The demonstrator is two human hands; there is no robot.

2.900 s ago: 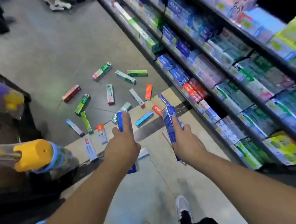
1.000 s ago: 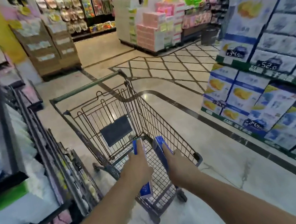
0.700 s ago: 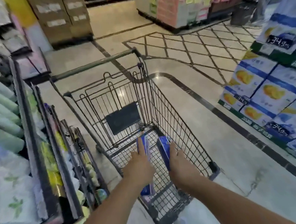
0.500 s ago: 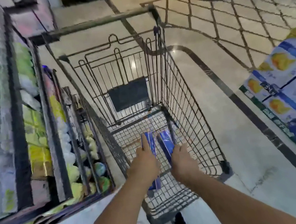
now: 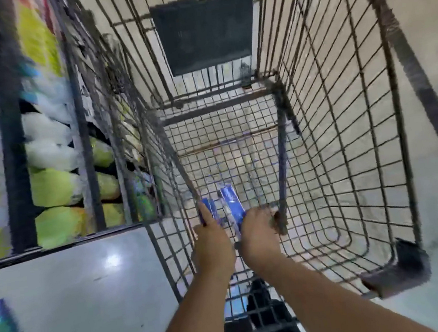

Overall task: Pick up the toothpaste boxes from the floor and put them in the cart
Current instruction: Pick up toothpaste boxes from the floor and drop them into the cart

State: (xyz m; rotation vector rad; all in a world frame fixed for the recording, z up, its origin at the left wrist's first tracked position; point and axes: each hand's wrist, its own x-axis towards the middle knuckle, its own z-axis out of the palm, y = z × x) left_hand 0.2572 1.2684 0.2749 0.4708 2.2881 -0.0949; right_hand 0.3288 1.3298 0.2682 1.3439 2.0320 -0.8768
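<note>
Both forearms [image 5: 320, 290] are bare from wrist to frame edge, with no sleeves, watch, bands or rings showing. The left hand [image 5: 213, 250] and the right hand [image 5: 260, 231] wear no gloves. At 6 o'clock, seen through the wire, a leg in dark trousers [image 5: 274, 319] shows; footwear is too blurred to tell.

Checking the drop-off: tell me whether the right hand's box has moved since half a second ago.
Yes. The right hand has carried its blue box down inside the cart, nearer the wire floor.
</note>
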